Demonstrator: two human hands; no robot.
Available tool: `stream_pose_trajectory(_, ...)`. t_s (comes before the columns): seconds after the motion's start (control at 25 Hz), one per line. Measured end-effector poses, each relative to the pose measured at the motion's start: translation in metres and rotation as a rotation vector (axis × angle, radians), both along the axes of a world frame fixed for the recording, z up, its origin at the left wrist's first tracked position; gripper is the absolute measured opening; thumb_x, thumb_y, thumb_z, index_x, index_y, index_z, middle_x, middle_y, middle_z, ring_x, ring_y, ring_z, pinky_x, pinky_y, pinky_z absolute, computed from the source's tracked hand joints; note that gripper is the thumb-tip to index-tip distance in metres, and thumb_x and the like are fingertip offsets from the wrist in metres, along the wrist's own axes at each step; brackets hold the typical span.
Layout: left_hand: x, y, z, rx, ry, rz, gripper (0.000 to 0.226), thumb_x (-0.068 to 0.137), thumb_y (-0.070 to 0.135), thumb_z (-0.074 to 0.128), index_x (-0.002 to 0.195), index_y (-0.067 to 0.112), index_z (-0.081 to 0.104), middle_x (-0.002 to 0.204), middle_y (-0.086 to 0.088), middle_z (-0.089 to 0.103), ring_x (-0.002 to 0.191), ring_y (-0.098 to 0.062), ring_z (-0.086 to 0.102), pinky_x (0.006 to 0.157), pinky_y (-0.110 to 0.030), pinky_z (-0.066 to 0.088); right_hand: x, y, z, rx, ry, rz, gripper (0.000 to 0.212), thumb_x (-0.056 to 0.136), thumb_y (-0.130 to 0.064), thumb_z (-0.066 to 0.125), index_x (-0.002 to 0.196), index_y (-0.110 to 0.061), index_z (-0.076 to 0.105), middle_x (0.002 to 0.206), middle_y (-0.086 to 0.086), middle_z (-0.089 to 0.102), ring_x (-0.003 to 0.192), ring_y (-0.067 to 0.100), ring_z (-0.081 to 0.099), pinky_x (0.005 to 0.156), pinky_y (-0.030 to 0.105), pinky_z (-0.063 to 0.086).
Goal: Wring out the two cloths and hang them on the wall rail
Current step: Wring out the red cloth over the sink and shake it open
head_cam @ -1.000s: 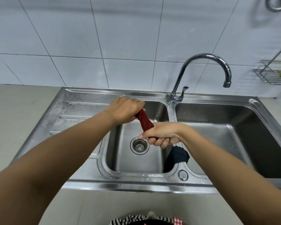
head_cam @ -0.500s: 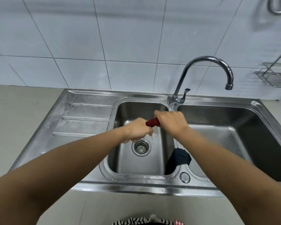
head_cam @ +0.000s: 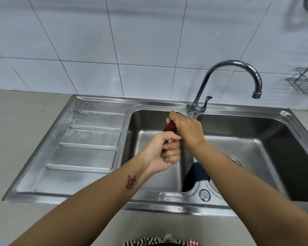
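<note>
Both hands were closed tight on the red cloth (head_cam: 169, 126), twisted into a short rope over the left basin (head_cam: 149, 174) of the stainless double sink (head_cam: 89, 157). The left hand (head_cam: 164, 154) gripped the nearer, lower end with the palm turned up and the fingers wet. The right hand (head_cam: 186, 129) gripped the farther, upper end, knuckles up. Only a small stub of red showed between the two fists.

The cloth looked soft and limp, heavy with water for its size, and probably slick where it was soaked. Twisted this way it likely felt firm, but it would go slack once let go. A grip at each end, hands turning opposite ways, seemed the right hold for wringing. For hanging, a pinch at one edge or two corners would let it fall open.

The second cloth, dark blue (head_cam: 196, 172), lay draped over the divider between the basins, near the front edge and partly hidden by the right forearm. It appeared not yet wrung. No wall rail could be clearly made out, only a wire rack (head_cam: 303, 84) at the far right.
</note>
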State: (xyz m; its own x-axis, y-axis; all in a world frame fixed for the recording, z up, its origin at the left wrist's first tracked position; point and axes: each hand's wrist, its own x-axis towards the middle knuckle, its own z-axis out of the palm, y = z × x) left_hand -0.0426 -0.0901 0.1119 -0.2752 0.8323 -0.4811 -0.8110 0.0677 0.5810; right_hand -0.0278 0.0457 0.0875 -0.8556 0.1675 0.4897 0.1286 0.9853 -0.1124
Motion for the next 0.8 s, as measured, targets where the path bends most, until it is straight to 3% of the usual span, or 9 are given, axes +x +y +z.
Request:
stream_pose_trajectory(0.12,-0.011,-0.002,-0.011,-0.167,0.273,-0.041,0.03,0.09,0.015,0.052,0.061,0.018,0.046,0.045,0.005,0.025,0.034,-0.007,0.017,0.036,-0.02,0.01,0.008,0.003,0.002,-0.043,-0.228,-0.037,0.018,0.089,-0.024,0.059,0.09,-0.02,0.041,0.08,0.004,0.064,0.067,0.033,0.063,0.051,0.031,0.034)
stream_pose_trajectory(0.2,-0.03,-0.007,-0.019,-0.362,0.752,-0.169,0.007,0.089,0.026,0.062,0.085,0.02,0.06,0.057,0.003,0.036,0.044,-0.011,0.032,0.039,-0.02,0.023,0.009,0.006,-0.002,-0.161,-0.433,-0.095,0.023,0.087,-0.025,0.059,0.098,-0.016,0.04,0.087,0.008,0.064,0.08,0.036,0.063,0.059,0.035,0.04)
stream_pose_trajectory(0.28,-0.053,-0.01,-0.027,-0.539,1.269,-0.312,0.023,0.086,0.035,0.066,0.101,0.019,0.06,0.076,0.001,0.052,0.068,-0.018,0.053,0.055,-0.025,0.041,0.006,0.007,-0.006,-0.387,-0.566,-0.141,0.033,0.083,-0.03,0.064,0.102,-0.019,0.04,0.086,0.005,0.062,0.083,0.033,0.064,0.065,0.034,0.045)
stream_pose_trajectory(0.4,-0.077,-0.011,-0.032,-0.749,1.83,-0.399,0.032,0.085,0.037,0.064,0.111,0.02,0.057,0.105,-0.007,0.055,0.099,-0.027,0.054,0.083,-0.039,0.048,0.002,0.003,-0.003,-0.893,-0.905,-0.046,0.047,0.079,-0.043,0.071,0.109,-0.019,0.044,0.08,0.0,0.049,0.07,0.015,0.052,0.057,0.028,0.042)
stream_pose_trajectory(0.52,-0.093,-0.016,-0.032,-0.649,2.204,-0.376,0.028,0.084,0.025,0.063,0.11,0.014,0.057,0.109,-0.008,0.057,0.096,-0.031,0.054,0.078,-0.046,0.048,0.007,0.006,0.017,-1.434,-1.056,0.053,0.034,0.092,-0.041,0.059,0.114,-0.016,0.051,0.084,0.002,0.048,0.07,0.012,0.049,0.067,0.027,0.052)
stream_pose_trajectory(0.6,-0.1,-0.018,-0.03,-0.5,2.385,-0.32,0.023,0.078,0.017,0.066,0.098,0.01,0.057,0.096,-0.01,0.061,0.08,-0.033,0.056,0.065,-0.046,0.049,0.01,0.014,0.02,-1.514,-1.055,0.095,0.033,0.095,-0.035,0.055,0.12,-0.014,0.058,0.093,-0.001,0.06,0.079,0.014,0.057,0.088,0.036,0.053)
stream_pose_trajectory(0.68,-0.102,-0.017,-0.023,-0.379,2.512,-0.259,0.022,0.071,0.012,0.068,0.088,0.009,0.054,0.081,-0.01,0.062,0.068,-0.033,0.055,0.056,-0.042,0.047,0.012,0.016,0.019,-1.558,-1.007,0.167,0.031,0.092,-0.029,0.061,0.119,-0.014,0.06,0.096,0.001,0.066,0.09,0.018,0.063,0.098,0.041,0.047)
stream_pose_trajectory(0.76,-0.102,-0.015,-0.016,-0.301,2.554,-0.225,0.025,0.068,0.007,0.068,0.087,0.01,0.051,0.077,-0.009,0.06,0.066,-0.031,0.053,0.056,-0.041,0.046,0.014,0.01,0.017,-1.766,-0.956,0.229,0.017,0.089,-0.014,0.063,0.106,-0.013,0.059,0.092,0.008,0.065,0.092,0.026,0.066,0.096,0.046,0.051)
stream_pose_trajectory(0.8,-0.102,-0.013,-0.013,-0.288,2.546,-0.21,0.03,0.068,0.005,0.067,0.089,0.011,0.048,0.079,-0.009,0.06,0.068,-0.031,0.053,0.057,-0.041,0.047,0.015,0.004,0.016,-1.898,-0.956,0.246,0.011,0.087,-0.008,0.06,0.097,-0.011,0.056,0.086,0.009,0.064,0.082,0.026,0.068,0.089,0.047,0.055)
